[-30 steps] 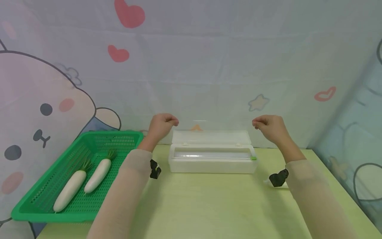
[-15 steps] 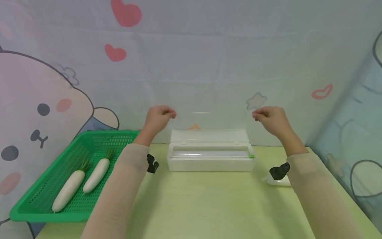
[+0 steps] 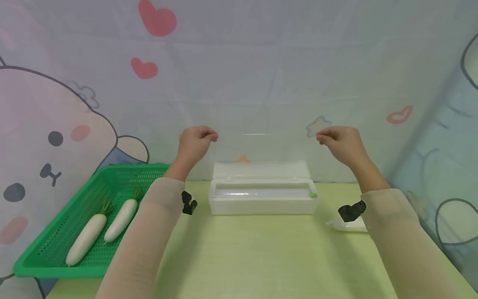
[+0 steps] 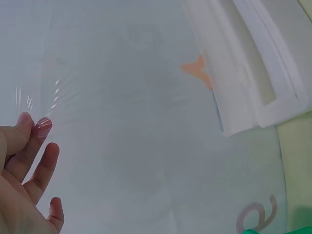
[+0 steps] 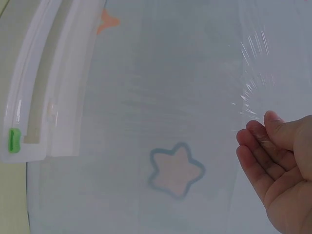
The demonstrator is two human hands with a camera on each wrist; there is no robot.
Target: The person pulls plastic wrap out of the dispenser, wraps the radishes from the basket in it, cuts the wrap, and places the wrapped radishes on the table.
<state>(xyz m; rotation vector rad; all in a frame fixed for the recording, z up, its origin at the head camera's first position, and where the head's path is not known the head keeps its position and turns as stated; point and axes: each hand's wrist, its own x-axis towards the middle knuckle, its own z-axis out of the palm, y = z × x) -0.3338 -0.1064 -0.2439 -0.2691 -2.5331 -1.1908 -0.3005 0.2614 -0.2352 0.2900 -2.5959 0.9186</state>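
Clear cling film (image 3: 256, 134) spans the gap between both hands, showing only as a glint and faint creases. My left hand (image 3: 196, 143) pinches one corner between thumb and forefinger; creases fan out from the fingertips (image 4: 44, 126) in the left wrist view. The other corner is pinched by my right hand (image 3: 341, 143), with similar creases in the right wrist view. Below and between the hands stands a white cling film dispenser box (image 3: 263, 206), its lid (image 3: 261, 169) tipped up at the back. A green slide cutter (image 3: 313, 195) sits at its right end.
On the left, a green basket (image 3: 61, 272) holds two daikon radishes (image 3: 87, 238). A white tapered thing resembling a daikon (image 3: 349, 225) lies on the table (image 3: 257, 257) at right, partly behind the wrist camera and sleeve. A printed cloth (image 3: 239, 74) hangs behind the table.
Both hands have risen and drawn slightly apart, still pinching the cling film. The film's glint has moved up above the dispenser box, which stays put.
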